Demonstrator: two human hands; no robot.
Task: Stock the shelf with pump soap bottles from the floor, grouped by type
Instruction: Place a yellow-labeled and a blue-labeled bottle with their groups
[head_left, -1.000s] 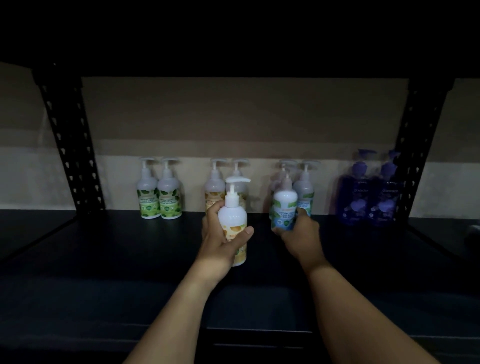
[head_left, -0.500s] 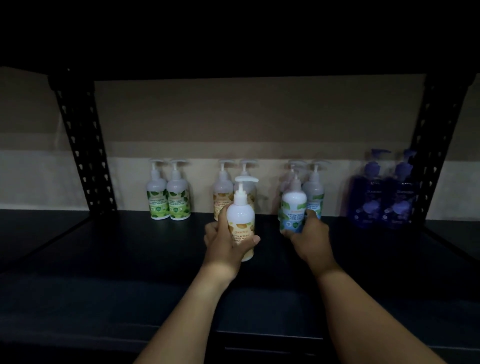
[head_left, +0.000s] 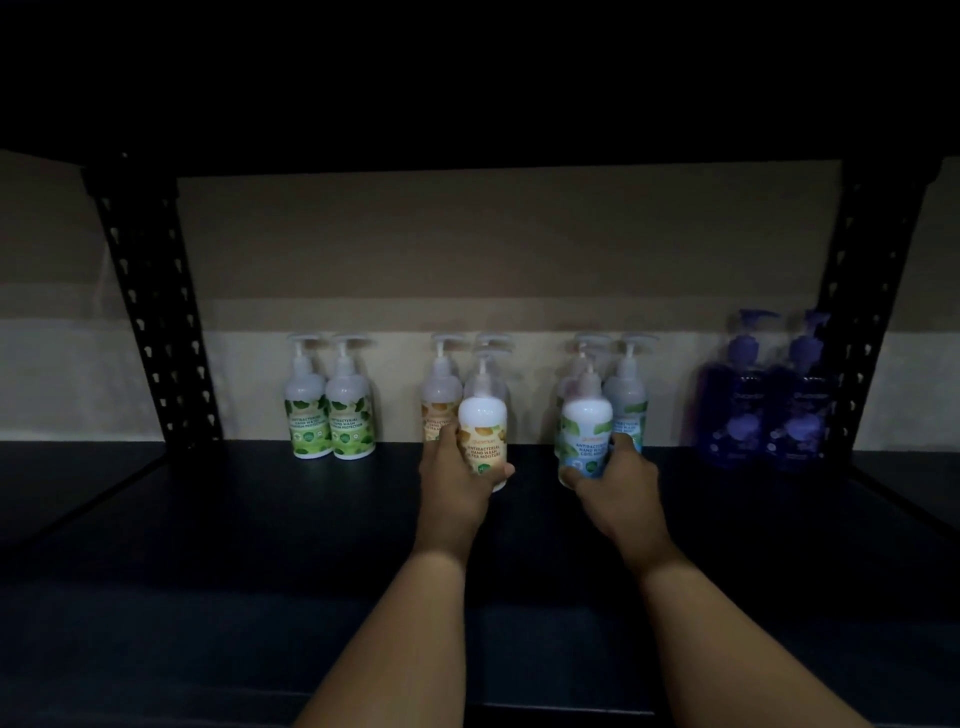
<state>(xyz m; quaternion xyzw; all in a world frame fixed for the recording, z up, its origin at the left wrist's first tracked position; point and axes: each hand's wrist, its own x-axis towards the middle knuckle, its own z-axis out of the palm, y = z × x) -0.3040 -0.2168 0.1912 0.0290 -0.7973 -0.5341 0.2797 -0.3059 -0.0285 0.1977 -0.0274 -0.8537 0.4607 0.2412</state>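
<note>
Plastic pump bottles, rounded at the shoulder and smooth, stand in pairs along the back of a dark, matte shelf (head_left: 260, 519), against a pale flat wall. Left hand (head_left: 454, 480) wraps an orange-label bottle (head_left: 482, 441), thumb across its lower right side and fingers hidden behind it; the bottle stands just in front of the orange pair (head_left: 441, 400) at 12 o'clock from the hand. Right hand (head_left: 618, 478) curls round the base of a blue-label bottle (head_left: 586, 436), fingertips showing at its lower left, just in front of the blue pair (head_left: 626, 400). Whether either held bottle rests on the shelf cannot be told, since the hands cover their bases. Green pair (head_left: 330, 415) sits at 10 o'clock from the left hand, well apart. Purple pair (head_left: 763, 410), darker and translucent-looking, stands at 2 o'clock from the right hand, its right bottle partly cut off by a black perforated metal post (head_left: 872, 291); a matching post (head_left: 150, 301) rises at left. Dim light and blur soften the pump heads and most small print, and everything above the shelf bay is lost in black.
</note>
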